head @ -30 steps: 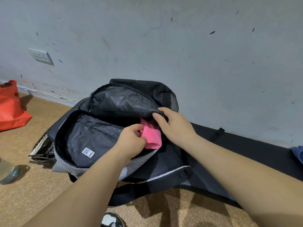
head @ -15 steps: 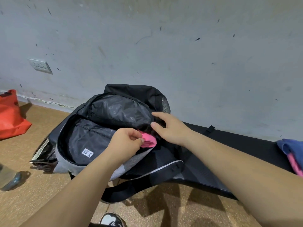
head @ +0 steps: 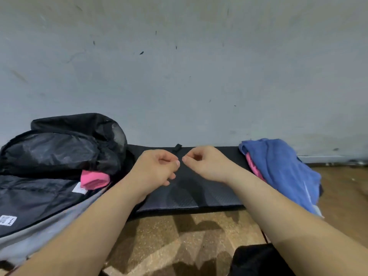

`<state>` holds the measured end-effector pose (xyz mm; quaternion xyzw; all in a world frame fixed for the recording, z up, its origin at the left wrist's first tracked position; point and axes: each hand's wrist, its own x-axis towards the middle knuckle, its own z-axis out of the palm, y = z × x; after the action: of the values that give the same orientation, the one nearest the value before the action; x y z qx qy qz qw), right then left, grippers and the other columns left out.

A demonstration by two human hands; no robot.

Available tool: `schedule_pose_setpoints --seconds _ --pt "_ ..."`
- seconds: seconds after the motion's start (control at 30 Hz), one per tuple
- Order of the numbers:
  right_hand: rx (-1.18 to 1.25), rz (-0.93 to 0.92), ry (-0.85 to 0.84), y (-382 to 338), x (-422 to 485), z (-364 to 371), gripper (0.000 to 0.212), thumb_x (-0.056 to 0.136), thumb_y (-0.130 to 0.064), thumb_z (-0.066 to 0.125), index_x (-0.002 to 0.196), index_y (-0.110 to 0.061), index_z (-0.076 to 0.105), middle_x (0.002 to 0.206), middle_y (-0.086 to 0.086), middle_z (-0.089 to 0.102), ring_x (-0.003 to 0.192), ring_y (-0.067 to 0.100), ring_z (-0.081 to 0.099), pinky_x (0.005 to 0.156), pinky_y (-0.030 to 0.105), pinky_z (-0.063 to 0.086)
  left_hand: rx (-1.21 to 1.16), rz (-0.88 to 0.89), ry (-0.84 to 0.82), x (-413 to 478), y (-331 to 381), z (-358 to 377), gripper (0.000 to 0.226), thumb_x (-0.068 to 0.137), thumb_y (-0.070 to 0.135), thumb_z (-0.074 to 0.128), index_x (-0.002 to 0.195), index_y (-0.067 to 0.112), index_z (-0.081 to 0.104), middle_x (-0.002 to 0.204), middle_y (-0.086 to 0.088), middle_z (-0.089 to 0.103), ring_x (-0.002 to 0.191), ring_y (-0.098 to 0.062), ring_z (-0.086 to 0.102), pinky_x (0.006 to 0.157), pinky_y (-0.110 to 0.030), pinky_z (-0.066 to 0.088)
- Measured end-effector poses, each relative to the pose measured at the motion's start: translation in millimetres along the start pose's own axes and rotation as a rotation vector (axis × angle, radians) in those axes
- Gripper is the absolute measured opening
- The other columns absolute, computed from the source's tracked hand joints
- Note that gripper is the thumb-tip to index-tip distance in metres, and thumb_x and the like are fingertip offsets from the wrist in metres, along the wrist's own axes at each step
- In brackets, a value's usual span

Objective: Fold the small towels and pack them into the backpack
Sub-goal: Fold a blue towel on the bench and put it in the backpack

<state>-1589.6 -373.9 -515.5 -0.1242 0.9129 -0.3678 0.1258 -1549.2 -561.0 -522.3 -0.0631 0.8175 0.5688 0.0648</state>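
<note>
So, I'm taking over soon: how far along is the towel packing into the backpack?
Done: one folded pink towel sits in the mouth of the black and grey fabric backpack. In hand: nothing; the left hand and right hand hover empty, fingers curled, over the black mat. Left: a crumpled blue towel lying over a pink cloth at the right, not yet folded.

Pale grey plaster wall (head: 179, 66), scuffed, with dark flecks. Flat black textured mat (head: 199, 194) lies along its foot on the brown speckled floor (head: 179, 236). Small black strap tab (head: 177, 147) at the mat's far edge. Black fabric mass (head: 258, 259) bottom right, unidentifiable.
</note>
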Motion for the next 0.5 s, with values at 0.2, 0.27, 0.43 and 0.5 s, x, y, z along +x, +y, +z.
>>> schedule_pose_setpoints --seconds 0.2,0.27,0.43,0.5 --pt "-0.031 0.261 0.322 100.0 -8.1 -73.1 0.035 0.095 -0.038 0.061 0.067 -0.017 0.06 0.057 -0.011 0.056 0.058 0.014 0.052 0.061 0.03 0.045 0.162 0.055 -0.122 28.6 1.0 56.6 0.008 0.094 0.023 0.073 0.089 0.027 0.078 0.078 0.006 0.078 0.076 -0.01 0.077 0.079 -0.035 0.065" --pt "-0.138 0.374 0.421 136.9 -13.4 -86.8 0.029 0.093 -0.036 0.061 0.08 -0.012 0.069 0.076 0.0 0.072 0.076 0.026 0.067 0.071 0.037 0.055 0.177 0.076 -0.133 42.7 6.0 71.0 0.009 0.094 0.023 0.074 0.088 0.028 0.078 0.077 0.009 0.078 0.077 -0.011 0.077 0.081 -0.037 0.065" --pt "-0.244 0.513 0.633 195.6 -25.3 -110.8 0.039 0.092 -0.032 0.065 0.125 -0.012 0.062 0.127 0.015 0.062 0.119 0.038 0.059 0.086 0.04 0.049 0.182 0.107 -0.173 66.7 15.2 112.7 0.006 0.094 0.023 0.073 0.094 0.029 0.077 0.082 0.005 0.078 0.079 -0.011 0.077 0.083 -0.038 0.064" --pt "-0.23 0.58 0.674 210.2 -26.0 -119.0 0.051 0.094 -0.035 0.063 0.137 -0.007 0.055 0.133 0.016 0.061 0.124 0.038 0.057 0.091 0.041 0.047 0.184 0.112 -0.176 73.1 16.6 128.0 0.007 0.094 0.024 0.073 0.096 0.029 0.077 0.086 0.005 0.077 0.083 -0.011 0.076 0.086 -0.039 0.064"
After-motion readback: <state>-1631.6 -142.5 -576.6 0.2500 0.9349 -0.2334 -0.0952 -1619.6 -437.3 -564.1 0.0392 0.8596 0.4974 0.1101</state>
